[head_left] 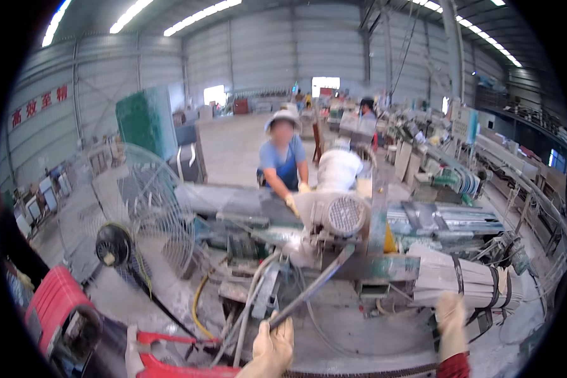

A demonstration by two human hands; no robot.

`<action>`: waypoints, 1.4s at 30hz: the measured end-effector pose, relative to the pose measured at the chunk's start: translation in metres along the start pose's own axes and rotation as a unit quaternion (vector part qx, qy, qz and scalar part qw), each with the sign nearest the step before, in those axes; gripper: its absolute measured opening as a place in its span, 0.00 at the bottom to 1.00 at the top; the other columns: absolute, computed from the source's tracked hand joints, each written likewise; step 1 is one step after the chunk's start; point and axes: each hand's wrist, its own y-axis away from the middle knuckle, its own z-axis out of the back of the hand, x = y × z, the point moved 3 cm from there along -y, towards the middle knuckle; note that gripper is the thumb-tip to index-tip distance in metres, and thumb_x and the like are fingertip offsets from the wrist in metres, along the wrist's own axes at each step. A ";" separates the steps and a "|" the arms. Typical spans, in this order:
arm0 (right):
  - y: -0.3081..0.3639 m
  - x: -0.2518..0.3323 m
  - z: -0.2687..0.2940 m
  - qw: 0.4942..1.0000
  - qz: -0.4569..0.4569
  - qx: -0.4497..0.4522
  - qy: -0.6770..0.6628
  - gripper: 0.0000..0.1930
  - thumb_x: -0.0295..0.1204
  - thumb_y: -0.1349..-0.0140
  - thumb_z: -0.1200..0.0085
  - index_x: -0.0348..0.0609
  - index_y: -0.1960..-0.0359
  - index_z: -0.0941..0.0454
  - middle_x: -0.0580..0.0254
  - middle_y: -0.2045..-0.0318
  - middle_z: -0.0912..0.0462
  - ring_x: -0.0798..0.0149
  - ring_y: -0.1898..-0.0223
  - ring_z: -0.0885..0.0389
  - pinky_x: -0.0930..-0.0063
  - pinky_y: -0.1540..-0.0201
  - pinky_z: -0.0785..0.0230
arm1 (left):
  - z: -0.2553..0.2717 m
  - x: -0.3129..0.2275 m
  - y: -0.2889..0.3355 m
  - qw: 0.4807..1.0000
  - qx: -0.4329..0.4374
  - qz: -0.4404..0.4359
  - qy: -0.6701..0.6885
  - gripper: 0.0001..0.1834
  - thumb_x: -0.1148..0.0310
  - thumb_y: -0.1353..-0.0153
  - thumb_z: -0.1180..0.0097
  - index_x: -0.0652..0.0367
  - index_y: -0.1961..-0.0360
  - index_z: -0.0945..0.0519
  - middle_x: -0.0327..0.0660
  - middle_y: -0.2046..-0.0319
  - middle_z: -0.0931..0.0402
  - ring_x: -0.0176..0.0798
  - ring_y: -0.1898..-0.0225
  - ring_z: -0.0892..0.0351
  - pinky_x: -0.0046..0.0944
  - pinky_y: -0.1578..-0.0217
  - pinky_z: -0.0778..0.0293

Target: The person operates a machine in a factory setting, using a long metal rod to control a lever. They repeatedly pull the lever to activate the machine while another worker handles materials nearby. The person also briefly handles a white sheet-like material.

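Observation:
My left hand (273, 345), in a pale cream glove, is at the lower middle. Its thumb and fingers close round the near end of a long, narrow grey strip (312, 290). The strip slants up and away to the right, its far end beside the machine. The machine has a motor with a round grille (346, 215) and a white-wrapped top. My right hand (452, 318), gloved, with a red sleeve, is raised at the lower right, near a strapped bundle of pale slats (431, 274). Blur hides how its fingers lie.
Across the machine a co-worker (283, 154) in a pale hat reaches gloved hands toward it. A large wire-caged fan (160, 214) stands left, near a red plastic chair (55, 296). Hoses (252, 302) hang below the machine. Long benches (447, 217) run along the right.

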 end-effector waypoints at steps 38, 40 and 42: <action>-0.015 -0.016 -0.044 0.979 0.175 -0.093 0.051 0.24 0.44 0.23 0.61 0.41 0.37 0.27 0.46 0.50 0.17 0.60 0.45 0.19 0.70 0.43 0.25 | -0.115 0.402 -0.008 -0.089 0.653 -0.089 -0.747 0.11 0.69 0.42 0.46 0.61 0.59 0.21 0.46 0.62 0.16 0.48 0.66 0.13 0.50 0.65 0.18; 0.001 -0.017 0.035 0.991 0.071 0.033 0.109 0.23 0.44 0.24 0.57 0.41 0.39 0.25 0.46 0.53 0.16 0.59 0.49 0.16 0.70 0.47 0.23 | -0.017 0.358 -0.018 -0.109 0.706 -0.053 -0.698 0.06 0.70 0.45 0.44 0.58 0.70 0.18 0.44 0.73 0.16 0.46 0.67 0.13 0.49 0.67 0.20; 0.053 -0.041 0.007 0.958 -0.065 0.133 0.247 0.23 0.44 0.25 0.54 0.40 0.39 0.25 0.48 0.53 0.15 0.61 0.55 0.15 0.69 0.49 0.22 | -0.009 0.288 -0.017 -0.097 0.624 0.101 -0.769 0.09 0.68 0.42 0.45 0.60 0.67 0.14 0.45 0.72 0.15 0.49 0.66 0.14 0.47 0.60 0.19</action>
